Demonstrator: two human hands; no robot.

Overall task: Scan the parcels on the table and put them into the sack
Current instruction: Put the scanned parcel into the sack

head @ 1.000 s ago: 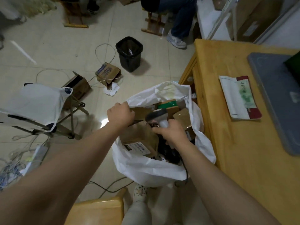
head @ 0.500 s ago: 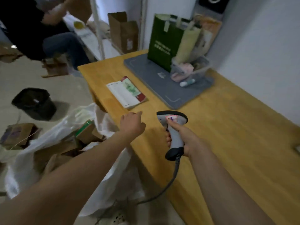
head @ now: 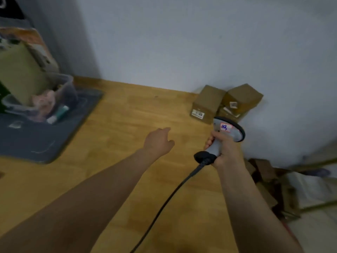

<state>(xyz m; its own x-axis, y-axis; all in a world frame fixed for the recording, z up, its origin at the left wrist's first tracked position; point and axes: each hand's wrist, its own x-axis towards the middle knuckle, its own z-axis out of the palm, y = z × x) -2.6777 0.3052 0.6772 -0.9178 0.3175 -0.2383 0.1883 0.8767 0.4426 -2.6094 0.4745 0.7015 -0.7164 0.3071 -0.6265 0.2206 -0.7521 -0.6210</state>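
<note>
Both hands had moved right along the tabletop (head: 127, 114) vs 0.5 s earlier. View had swung off the sack and booklet onto the wall corner, and the mat (head: 45, 139) and tub (head: 67, 88) had slid to frame left.

Counts: 2 hands, 1 scanner, 1 cable, 1 mat, 1 tub. Parcels (head: 207, 104): 2 brown boxes were clear, touching each other and sitting against the wall at the tabletop's far edge. A possible third sat low between them, too blurred to confirm.

Scanner (head: 227, 132): long axis ran near upright, with the cable (head: 164, 203) end low toward the person and the head up. The head pointed away at the parcels and its handwritten sticker faced the camera.

Right hand (head: 225, 152) was wrapped round the scanner handle, same grip as before. Left hand (head: 158, 141) held nothing, fingers loosely stretched and palm down over the tabletop, between mat and parcels and apart from both. Couldn't tell if it touched the wood.

Loose cardboard (head: 269, 181) lay past the tabletop's right edge.
</note>
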